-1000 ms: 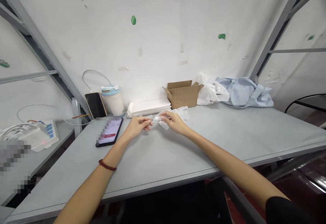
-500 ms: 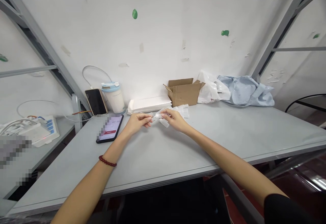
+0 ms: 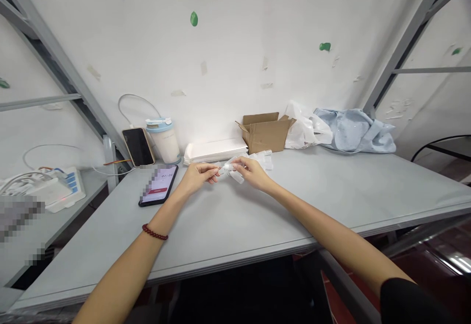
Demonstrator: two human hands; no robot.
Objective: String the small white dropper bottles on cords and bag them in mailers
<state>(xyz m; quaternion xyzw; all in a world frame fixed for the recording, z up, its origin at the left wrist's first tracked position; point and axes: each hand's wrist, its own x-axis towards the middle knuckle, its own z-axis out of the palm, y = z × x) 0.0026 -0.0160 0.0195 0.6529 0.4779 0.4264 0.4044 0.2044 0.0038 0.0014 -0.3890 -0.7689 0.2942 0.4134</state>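
My left hand (image 3: 198, 175) and my right hand (image 3: 253, 173) meet over the middle of the table, fingertips almost touching. Between them is a small white plastic piece (image 3: 227, 167), too small for me to tell its kind. The right thumb and fingers pinch its right side. At its left end, the left thumb and forefinger are closed on a tiny part that I cannot make out. Just below and behind the fingers lie translucent plastic pieces (image 3: 265, 157), partly hidden by the right hand.
Behind the hands are a stack of white flat boxes (image 3: 217, 150) and an open cardboard box (image 3: 270, 135). White plastic bags (image 3: 303, 127) and light blue cloth (image 3: 353, 130) lie at right. A lit phone (image 3: 159, 186), second phone (image 3: 139, 147) and cup (image 3: 164, 142) are at left.
Both hands keep nearly the same place and grip around the small white piece. The view has shifted very slightly.
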